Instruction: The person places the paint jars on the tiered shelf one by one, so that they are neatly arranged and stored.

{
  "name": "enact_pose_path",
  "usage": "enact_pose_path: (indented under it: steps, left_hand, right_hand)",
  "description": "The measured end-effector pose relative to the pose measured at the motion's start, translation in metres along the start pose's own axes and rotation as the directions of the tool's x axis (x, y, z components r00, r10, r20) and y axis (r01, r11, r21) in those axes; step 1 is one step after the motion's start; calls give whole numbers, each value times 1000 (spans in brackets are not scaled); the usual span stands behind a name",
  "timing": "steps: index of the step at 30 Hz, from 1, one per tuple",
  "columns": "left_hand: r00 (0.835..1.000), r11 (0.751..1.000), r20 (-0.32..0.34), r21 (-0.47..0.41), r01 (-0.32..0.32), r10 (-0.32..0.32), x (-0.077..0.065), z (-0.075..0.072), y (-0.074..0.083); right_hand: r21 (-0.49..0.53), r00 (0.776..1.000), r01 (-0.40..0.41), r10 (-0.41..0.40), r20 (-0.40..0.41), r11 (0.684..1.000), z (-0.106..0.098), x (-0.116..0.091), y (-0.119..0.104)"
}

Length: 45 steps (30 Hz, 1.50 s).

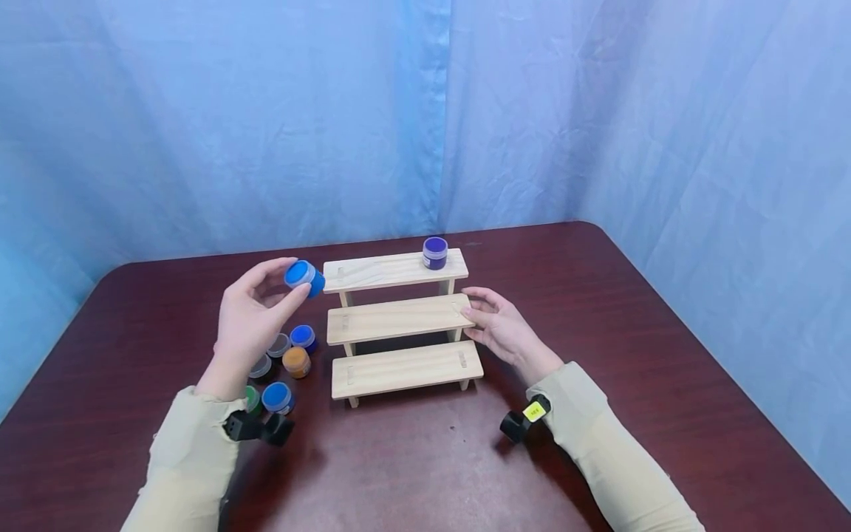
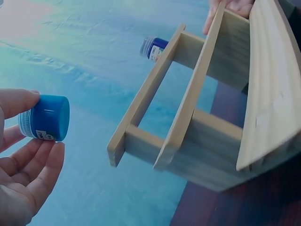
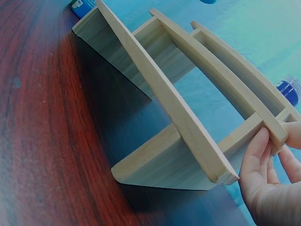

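My left hand (image 1: 249, 318) holds a small light-blue paint jar (image 1: 304, 278) between thumb and fingers, raised beside the left end of the top step. In the left wrist view the blue jar (image 2: 46, 117) lies tilted on its side in the fingertips. A three-step wooden display stand (image 1: 399, 320) is in the middle of the table. My right hand (image 1: 501, 329) pinches the right end of its middle step, thumb on top and fingers around the edge, as the right wrist view also shows. A purple paint jar (image 1: 435, 253) stands upright near the right end of the top step.
Left of the stand, several paint jars cluster on the dark red table (image 1: 425, 473), among them an orange jar (image 1: 296, 362), a dark blue jar (image 1: 303, 338) and a green jar (image 1: 253, 400), partly behind my left wrist. Blue curtains (image 1: 266, 125) hang behind the table.
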State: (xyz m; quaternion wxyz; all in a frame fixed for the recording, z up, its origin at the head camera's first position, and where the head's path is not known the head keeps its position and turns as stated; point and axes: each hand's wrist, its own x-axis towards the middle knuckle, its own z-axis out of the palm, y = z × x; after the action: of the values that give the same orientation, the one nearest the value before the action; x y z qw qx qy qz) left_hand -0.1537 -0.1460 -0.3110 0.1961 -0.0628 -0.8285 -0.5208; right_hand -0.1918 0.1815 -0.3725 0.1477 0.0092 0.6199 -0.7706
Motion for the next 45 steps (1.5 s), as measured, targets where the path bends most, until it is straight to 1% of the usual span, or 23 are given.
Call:
enact_pose_path:
  steps: [10, 19, 25, 33, 39, 45]
  left_hand:
    - [999, 997, 39, -74, -27, 30, 19, 27, 8]
    - [996, 991, 71, -126, -44, 53, 27, 47, 12]
    - [995, 989, 93, -148, -33, 47, 33, 60, 14]
    - [994, 992, 102, -124, -15, 28, 38, 78, 9]
    - [993, 992, 108, -124, -24, 37, 42, 90, 6]
    - [992, 995, 124, -96, -24, 36, 46, 97, 10]
  right_hand:
    - [11, 1000, 0, 0, -6, 1000, 1, 0, 0]
    - [12, 1000, 2, -2, 3, 1000, 0, 1, 2]
    - [20, 1000, 10, -10, 9, 1000, 0, 1, 2]
    - [34, 1000, 1, -2, 8, 999, 1, 1, 2]
    - [34, 1000, 5, -6, 5, 999, 1, 2, 3]
    - [32, 1000, -1, 1, 1, 999, 0, 3, 2]
